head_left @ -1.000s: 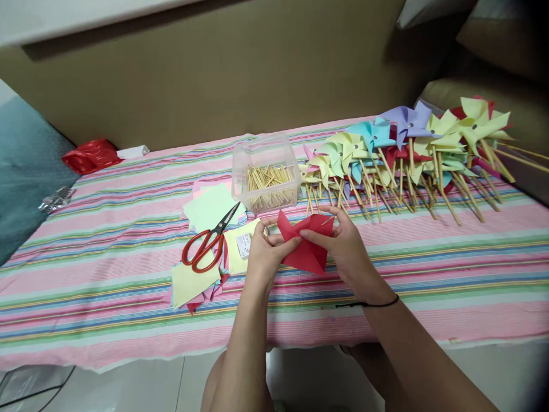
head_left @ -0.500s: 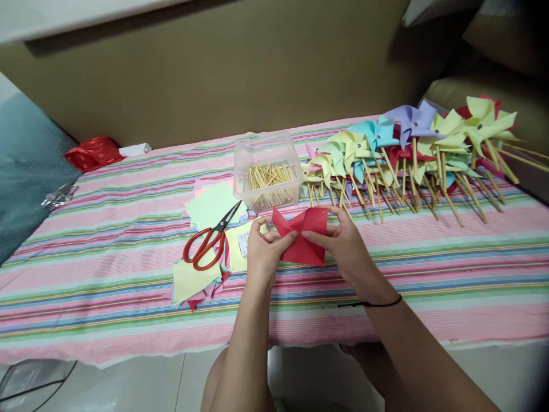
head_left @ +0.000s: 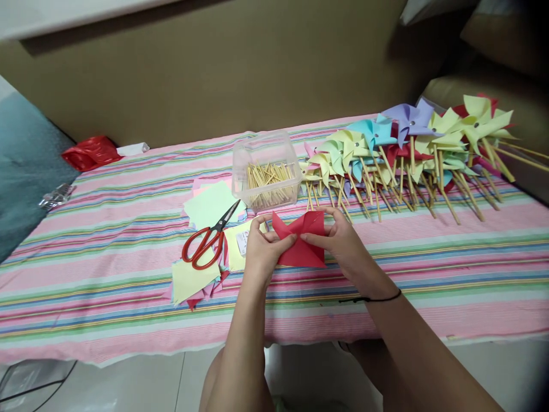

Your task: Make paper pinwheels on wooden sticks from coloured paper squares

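Between my two hands is a red paper pinwheel [head_left: 306, 252], cut and partly folded, with corners bent in toward its middle. My left hand [head_left: 266, 247] pinches its left side, thumb pressed near the centre. On the other side my right hand [head_left: 337, 232] grips the paper, its thumb also close to the centre. Both hands' other fingers are partly hidden behind the sheet. Just left of my left hand lie a yellow paper stack [head_left: 235, 257] with a small white label on it and red-handled scissors [head_left: 206, 243].
A clear plastic box [head_left: 274, 194] of short wooden sticks stands behind my hands. Finished pinwheels [head_left: 373, 134] on sticks are piled at right. Green paper sheets [head_left: 210, 206] and yellow sheets [head_left: 193, 280] lie at left. A red plastic bag [head_left: 92, 153] sits at the far left.
My hands keep hold of the red pinwheel. Its top left flap and lower edge have shifted slightly; the view has moved a little.
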Demonstrator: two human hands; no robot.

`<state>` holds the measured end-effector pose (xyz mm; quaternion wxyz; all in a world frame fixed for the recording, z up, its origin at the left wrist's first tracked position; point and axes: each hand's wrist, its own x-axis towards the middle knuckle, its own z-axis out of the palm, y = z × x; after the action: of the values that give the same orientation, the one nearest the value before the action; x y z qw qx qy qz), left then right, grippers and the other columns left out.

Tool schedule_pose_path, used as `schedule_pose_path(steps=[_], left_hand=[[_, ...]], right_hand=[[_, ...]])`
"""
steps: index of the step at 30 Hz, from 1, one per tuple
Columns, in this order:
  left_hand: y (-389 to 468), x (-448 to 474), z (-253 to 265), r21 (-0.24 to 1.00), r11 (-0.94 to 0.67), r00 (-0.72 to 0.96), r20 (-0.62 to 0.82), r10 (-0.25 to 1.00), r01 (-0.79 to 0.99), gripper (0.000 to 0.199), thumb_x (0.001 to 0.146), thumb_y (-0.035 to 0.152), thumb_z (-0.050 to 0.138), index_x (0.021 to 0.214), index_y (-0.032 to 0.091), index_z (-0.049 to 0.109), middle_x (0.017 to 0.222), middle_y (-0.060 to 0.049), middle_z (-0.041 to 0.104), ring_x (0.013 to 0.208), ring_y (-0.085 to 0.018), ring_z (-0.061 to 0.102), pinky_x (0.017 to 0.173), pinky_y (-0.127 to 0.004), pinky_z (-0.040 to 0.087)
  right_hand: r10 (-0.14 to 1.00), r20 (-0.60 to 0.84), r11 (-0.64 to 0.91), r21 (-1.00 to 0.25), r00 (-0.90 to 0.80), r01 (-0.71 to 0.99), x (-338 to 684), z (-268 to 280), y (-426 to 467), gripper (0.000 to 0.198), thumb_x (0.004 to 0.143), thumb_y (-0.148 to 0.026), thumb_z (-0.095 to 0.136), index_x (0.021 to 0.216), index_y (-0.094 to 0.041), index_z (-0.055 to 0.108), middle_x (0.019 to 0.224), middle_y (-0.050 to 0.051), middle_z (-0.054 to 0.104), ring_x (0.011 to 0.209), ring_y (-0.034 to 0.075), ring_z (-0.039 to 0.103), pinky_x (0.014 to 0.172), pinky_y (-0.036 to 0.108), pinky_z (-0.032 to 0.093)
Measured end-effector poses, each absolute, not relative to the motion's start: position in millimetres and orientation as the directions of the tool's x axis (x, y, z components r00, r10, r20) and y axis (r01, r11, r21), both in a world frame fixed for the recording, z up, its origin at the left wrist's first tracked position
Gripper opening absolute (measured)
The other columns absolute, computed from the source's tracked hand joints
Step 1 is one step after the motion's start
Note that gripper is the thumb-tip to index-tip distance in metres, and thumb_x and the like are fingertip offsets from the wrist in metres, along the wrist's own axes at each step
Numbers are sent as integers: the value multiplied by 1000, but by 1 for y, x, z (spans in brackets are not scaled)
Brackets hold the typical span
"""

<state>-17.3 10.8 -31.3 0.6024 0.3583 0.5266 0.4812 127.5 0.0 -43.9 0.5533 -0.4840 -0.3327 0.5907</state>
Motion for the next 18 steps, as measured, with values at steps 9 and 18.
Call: schedule_pose_path(steps=[9,18], left_hand=[[10,-15,-33,938,317,-12,-322,947,-139,76,48,27,85,110,20,42,55,2,66,47,-19,63,48,-26,48],[9,-14,-31,935,324,-6,-328,945,-140,79,50,26,84,115,19,40,59,0,69,49,-18,63,47,-25,48]], right_hand=[[958,-181,-116,-955,224,-274,125,-42,2,71,51,-30,86,111,-24,49,56,-6,66,52,21,65,52,34,53],[950,-236,-164,-934,204,-317,126,-42,2,78,48,-27,87,115,-22,46,61,-4,70,54,19,65,53,30,53]])
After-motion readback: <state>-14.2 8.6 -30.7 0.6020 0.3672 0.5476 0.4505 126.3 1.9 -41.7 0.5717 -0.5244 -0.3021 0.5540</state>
